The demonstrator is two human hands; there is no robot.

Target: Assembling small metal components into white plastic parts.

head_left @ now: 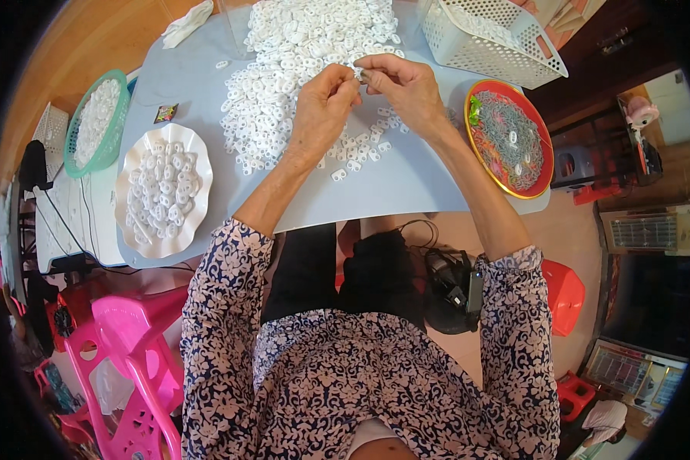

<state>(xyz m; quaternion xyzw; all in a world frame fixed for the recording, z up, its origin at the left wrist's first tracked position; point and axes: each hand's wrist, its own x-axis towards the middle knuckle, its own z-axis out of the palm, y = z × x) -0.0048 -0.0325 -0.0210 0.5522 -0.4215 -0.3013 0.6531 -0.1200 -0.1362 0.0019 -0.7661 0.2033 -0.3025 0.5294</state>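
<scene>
Seen from above at a pale grey work board: left hand and right hand meeting fingertip to fingertip over the board's middle, pinched narrowly on one small white plastic piece, with a sliver of grey metal at the right fingertips too small to identify. Spread across the board's far half, a large heap of like white pieces, its farthest part cut off by the top edge; a few strays lying just nearer than the hands. Off the board's left edge, a scalloped white plate loaded with more pieces, and beyond it a green basket likewise filled. At the board's right edge, a red round tray with a gold rim, heaped with thin grey wire parts hard to make out singly, a little green at its far side. At the board's far right corner, a white perforated basket, tilted, contents unclear. At the far left corner, a crumpled white cloth. Nearer than the board, floral sleeves and a dark lap, a pink plastic stool to the lower left, partly hidden by the fisheye rim.
</scene>
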